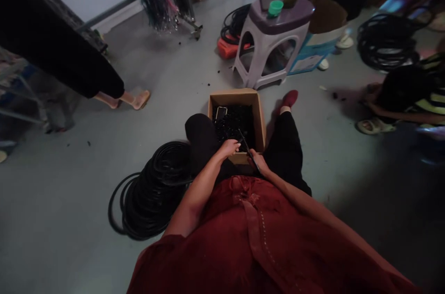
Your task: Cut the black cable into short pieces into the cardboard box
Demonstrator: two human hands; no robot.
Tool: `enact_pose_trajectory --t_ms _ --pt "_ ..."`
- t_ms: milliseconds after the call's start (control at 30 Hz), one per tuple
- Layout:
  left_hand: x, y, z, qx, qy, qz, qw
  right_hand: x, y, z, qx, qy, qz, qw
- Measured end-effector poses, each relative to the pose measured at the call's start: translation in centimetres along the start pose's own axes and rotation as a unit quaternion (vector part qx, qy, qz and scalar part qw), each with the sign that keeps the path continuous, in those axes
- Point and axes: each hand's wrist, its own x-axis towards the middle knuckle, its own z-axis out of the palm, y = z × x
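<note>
The right hand [259, 162] is closed around dark scissors [249, 150], their blades angled up over a cardboard box [236, 97] of black pieces [233, 123]. The left hand [229, 148] curls beside the blades, and whatever it pinches is hidden. Working directly above the box suits this well. Both forearms [200, 187] reach inward, elbows out, near a coiled black cable [149, 192] on the floor [69, 220].

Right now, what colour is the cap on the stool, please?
The cap is green, clearest in the head view.

The head camera looks down at the left hand [227, 148] and right hand [259, 162].
</note>
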Motion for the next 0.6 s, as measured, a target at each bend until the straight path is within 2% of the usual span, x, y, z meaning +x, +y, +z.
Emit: enact_pose_trajectory --t_ms 367,600 --pt "-0.8 1.2 -0.4 -0.033 -0.023 0.001 0.999 0.6 1.4 0.1 0.143 0.014 -0.002 0.990" --pt "-0.7 1.4 -0.6 -0.086 -0.050 -0.005 0.995 0.5 2.3 0.3 0.237 -0.011 0.009 0.971"
